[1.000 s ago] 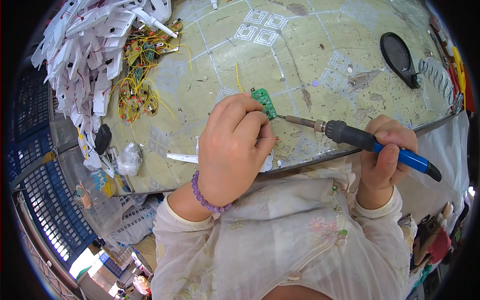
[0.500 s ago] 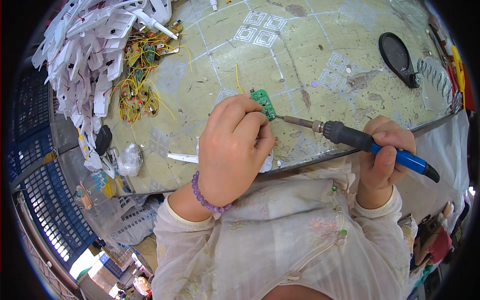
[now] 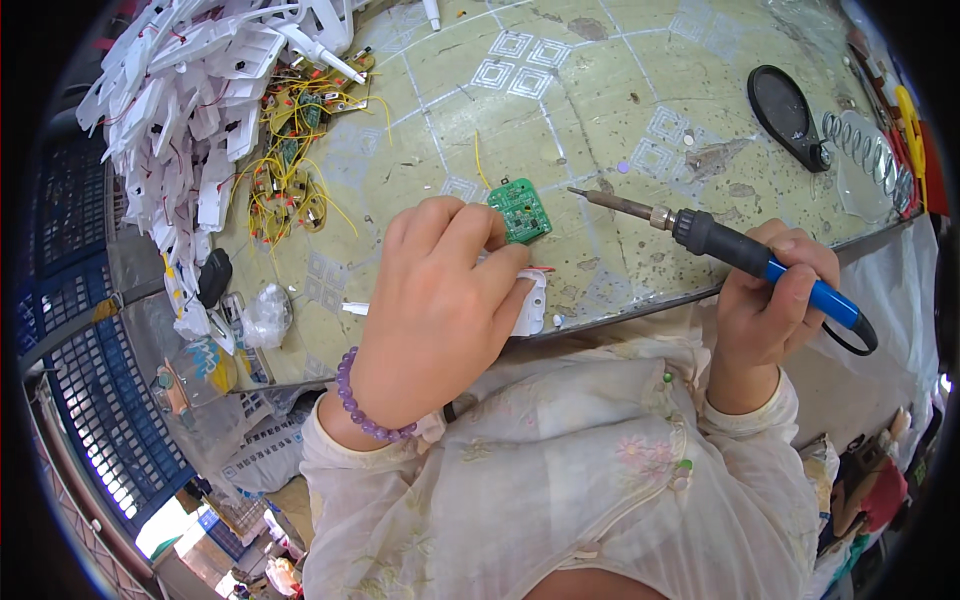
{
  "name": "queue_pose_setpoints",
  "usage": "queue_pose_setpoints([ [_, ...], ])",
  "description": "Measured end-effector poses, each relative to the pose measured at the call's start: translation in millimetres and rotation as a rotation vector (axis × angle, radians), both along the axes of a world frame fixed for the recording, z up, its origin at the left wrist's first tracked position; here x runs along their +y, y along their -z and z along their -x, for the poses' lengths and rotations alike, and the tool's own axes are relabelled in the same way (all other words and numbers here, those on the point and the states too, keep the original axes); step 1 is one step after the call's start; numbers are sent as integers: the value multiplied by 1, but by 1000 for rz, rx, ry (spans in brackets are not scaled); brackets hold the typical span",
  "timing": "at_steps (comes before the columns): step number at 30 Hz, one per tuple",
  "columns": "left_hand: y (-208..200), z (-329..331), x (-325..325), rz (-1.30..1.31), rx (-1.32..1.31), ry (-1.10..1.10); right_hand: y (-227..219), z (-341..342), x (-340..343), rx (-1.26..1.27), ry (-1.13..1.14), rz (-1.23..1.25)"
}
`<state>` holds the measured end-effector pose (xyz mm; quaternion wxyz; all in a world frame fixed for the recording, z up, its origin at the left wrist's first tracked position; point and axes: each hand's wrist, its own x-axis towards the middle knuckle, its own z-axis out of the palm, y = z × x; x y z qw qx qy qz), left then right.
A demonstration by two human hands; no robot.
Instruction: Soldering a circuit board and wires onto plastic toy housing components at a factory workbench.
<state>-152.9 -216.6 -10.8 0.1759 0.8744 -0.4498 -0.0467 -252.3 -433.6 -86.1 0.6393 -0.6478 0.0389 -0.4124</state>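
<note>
My left hand (image 3: 437,290), with a purple bead bracelet (image 3: 362,405) on its wrist, is closed at the near left edge of a green circuit board (image 3: 521,211). The fingertips gripping it are partly hidden by the hand. A yellow wire (image 3: 480,160) stretches away from the board's far corner. Under that hand lies a white plastic housing (image 3: 533,305), mostly covered, with a bit of red wire beside it. Wrapped around the blue and black handle of a soldering iron (image 3: 728,246), my right hand (image 3: 775,290) keeps the iron's tip to the right of the board, apart from it.
White plastic housings with red wires (image 3: 185,110) are heaped at the far left, beside a tangle of yellow-wired circuit boards (image 3: 290,180). A crumpled clear bag (image 3: 267,318) lies near the left edge. At right are a black-rimmed oval piece (image 3: 785,110) and a coiled metal spring (image 3: 865,145).
The soldering iron's tip has lifted off the board's edge and moved up and right. My left hand has shifted slightly left, and more of the board shows.
</note>
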Motion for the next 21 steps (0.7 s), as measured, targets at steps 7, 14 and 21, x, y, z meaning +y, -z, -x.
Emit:
queue_pose_setpoints([
  [7,3,-4,1,29,69,17,1,3,-2,-36,-53,-63],
  [14,18,3,2,181,92,-148,4,4,-1,-31,-48,-78],
  [21,34,6,-8,211,-60,-254,8,2,-4,-43,-72,-8],
])
